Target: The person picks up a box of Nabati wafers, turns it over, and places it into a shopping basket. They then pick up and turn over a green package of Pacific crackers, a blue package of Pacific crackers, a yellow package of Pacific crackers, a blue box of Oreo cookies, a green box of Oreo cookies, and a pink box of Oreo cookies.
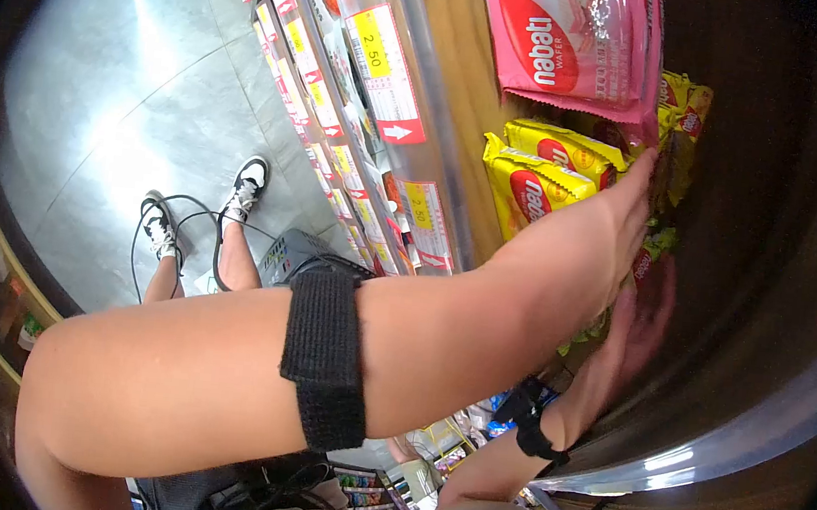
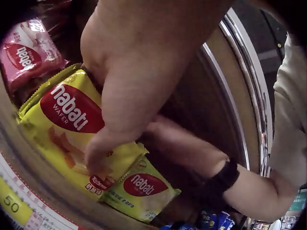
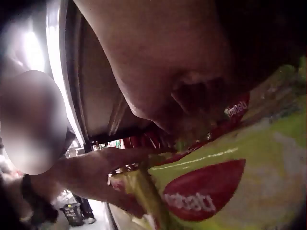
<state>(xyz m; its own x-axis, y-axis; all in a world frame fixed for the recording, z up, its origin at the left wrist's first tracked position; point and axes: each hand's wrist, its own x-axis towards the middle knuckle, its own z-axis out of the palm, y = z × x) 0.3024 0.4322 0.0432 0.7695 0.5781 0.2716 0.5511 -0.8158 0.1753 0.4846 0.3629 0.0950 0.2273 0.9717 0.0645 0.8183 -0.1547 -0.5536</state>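
Observation:
Yellow nabati wafer packs (image 1: pixel 541 184) stand in a row on the shelf. My left hand (image 1: pixel 615 225) is at the row, its forearm crossing the head view. In the left wrist view, the left thumb lies across the front of a yellow wafer pack (image 2: pixel 72 120), and the left hand (image 3: pixel 108 177) grips that pack's edge in the right wrist view. Deeper in the shelf, my right hand (image 1: pixel 651 315) is blurred beside the row. Its fingers (image 3: pixel 192 98) reach down among the packs, partly hidden in shadow. A green nabati wafer pack (image 2: pixel 144 189) sits beside the yellow one.
Pink nabati wafer packs (image 1: pixel 582 47) stand beside the yellow ones. Price tags (image 1: pixel 385 73) line the shelf's front edge, with lower shelves beneath. A dark shelf wall (image 1: pixel 769 238) curves close behind the hands. Cables (image 1: pixel 180 201) hang near the shoes on the tiled floor.

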